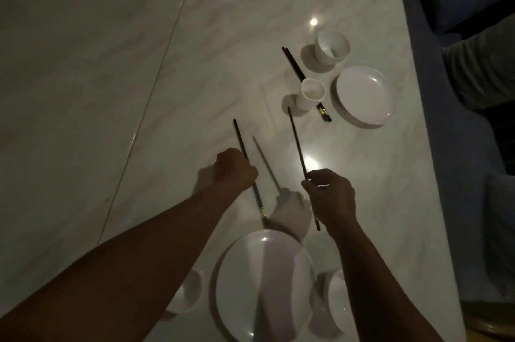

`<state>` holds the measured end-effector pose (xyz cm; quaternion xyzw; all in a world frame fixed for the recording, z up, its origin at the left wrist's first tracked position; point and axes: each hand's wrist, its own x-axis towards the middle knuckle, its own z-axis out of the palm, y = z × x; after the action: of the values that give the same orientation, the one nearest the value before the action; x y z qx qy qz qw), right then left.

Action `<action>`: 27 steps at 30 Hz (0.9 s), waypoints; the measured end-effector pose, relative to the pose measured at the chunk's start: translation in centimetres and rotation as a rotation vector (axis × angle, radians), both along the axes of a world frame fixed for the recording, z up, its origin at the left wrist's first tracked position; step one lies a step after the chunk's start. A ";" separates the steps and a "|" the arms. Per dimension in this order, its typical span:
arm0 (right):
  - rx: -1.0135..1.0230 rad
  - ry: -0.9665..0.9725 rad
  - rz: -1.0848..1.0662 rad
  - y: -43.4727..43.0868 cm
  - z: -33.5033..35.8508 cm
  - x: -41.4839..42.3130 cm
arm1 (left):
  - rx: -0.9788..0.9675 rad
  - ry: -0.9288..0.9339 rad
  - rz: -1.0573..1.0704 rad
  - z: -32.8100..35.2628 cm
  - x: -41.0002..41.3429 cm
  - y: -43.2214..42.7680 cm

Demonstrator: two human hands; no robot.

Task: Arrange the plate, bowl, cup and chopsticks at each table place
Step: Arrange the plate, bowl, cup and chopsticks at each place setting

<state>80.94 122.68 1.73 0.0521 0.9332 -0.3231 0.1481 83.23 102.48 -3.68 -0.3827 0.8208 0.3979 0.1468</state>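
My left hand point(235, 170) grips the left chopstick point(242, 144) and my right hand point(330, 197) holds the right chopstick point(296, 141), hands apart, both sticks nearly parallel and pointing away from me, the plate point(239, 266) just behind my hands, so pairing them likely means closing sideways.

My chopsticks point(242, 144) are black, the left one with a gold band. The far plate point(366, 96), bowl point(333, 46) and cup point(312, 93) are white; the table point(111, 63) is pale veined marble.
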 end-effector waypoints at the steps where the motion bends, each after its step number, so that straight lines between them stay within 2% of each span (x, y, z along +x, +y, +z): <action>1: -0.019 0.014 -0.028 0.8 0.3 0.1 | -0.002 -0.015 0.010 0.3 -0.2 0.0; 7: -0.190 0.027 -0.147 3.9 2.0 1.7 | -0.004 -0.015 0.058 0.9 -0.4 -0.1; 11: -0.224 0.017 -0.126 4.6 2.2 3.3 | 0.004 0.154 0.129 2.6 0.2 -0.7; 15: -0.235 -0.054 -0.061 4.5 1.8 5.6 | 0.002 0.294 0.070 5.6 2.7 0.2; 21: -0.135 -0.141 0.152 4.0 1.3 10.6 | -0.070 0.200 -0.097 7.7 9.8 5.0; 27: -0.031 -0.200 0.275 5.4 -0.7 16.3 | -0.078 0.074 -0.146 5.8 16.9 9.9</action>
<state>97.22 128.09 1.03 -0.0466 0.9071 -0.3072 0.2838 100.16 112.35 2.16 -0.3125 0.8661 0.3678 0.1300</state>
